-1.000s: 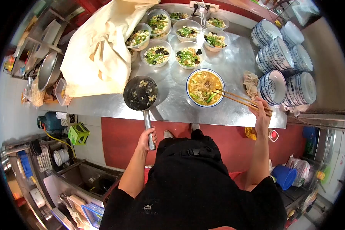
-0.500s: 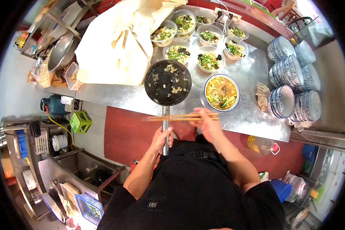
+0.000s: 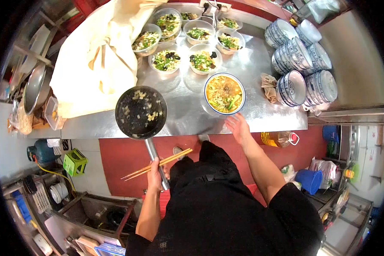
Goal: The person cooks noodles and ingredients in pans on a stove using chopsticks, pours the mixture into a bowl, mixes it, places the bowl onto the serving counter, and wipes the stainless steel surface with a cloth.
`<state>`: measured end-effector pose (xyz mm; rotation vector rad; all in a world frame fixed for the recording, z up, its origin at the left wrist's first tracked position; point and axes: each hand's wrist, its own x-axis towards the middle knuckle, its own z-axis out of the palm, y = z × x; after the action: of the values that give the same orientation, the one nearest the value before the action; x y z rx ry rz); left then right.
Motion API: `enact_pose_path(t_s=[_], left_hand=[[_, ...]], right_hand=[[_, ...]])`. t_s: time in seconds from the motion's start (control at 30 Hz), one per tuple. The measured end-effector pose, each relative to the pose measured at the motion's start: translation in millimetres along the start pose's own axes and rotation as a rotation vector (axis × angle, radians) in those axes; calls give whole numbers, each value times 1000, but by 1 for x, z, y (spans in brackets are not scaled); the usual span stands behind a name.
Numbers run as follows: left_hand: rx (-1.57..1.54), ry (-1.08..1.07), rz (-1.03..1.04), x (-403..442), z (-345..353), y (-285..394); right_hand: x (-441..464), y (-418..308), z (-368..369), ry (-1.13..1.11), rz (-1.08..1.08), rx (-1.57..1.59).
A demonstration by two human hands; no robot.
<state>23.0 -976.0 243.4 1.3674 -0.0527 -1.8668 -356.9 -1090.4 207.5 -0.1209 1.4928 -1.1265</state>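
My left hand (image 3: 157,171) is closed around the metal handle of a dark frying pan (image 3: 130,115). A pair of long wooden chopsticks (image 3: 175,157) is held in the same grip, slanting across the handle. Small pale bits of food cling to the pan's inside. At the front of the steel table, a blue-rimmed bowl (image 3: 244,97) holds noodle soup with greens. My right hand (image 3: 239,127) is just below that bowl with its fingers spread and nothing in them. Whether the fingertips touch the bowl I cannot tell.
Several clear plastic tubs (image 3: 205,70) of topped food stand at the back of the steel table (image 3: 251,77). Stacked patterned bowls (image 3: 292,87) and a crumpled brown cloth (image 3: 269,87) are on the right. A cream cloth (image 3: 94,81) covers the left part. An oil jug (image 3: 281,139) is below.
The chopsticks have passed from my right hand into my left, alongside the handle. The pan has moved left, off the tabletop's middle. My right hand has opened and moved to the bowl.
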Motion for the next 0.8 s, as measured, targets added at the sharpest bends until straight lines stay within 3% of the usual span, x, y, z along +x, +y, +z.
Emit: enact_pose_path(t_s=[0.23, 0.33, 0.47, 0.73, 0.8], left_hand=[[-26, 44, -13, -6, 8, -2], [16, 92, 0, -7, 35, 2], [55, 85, 37, 6, 58, 6], [-81, -34, 74, 32, 92, -3], [-157, 25, -7, 39, 98, -9]], right_hand=[[41, -11, 12, -124, 5, 207], [29, -28, 20, -75, 9, 137], [45, -42, -7, -173, 74, 144], [55, -179, 4, -232, 6, 109], [75, -225, 17, -238, -54, 88]])
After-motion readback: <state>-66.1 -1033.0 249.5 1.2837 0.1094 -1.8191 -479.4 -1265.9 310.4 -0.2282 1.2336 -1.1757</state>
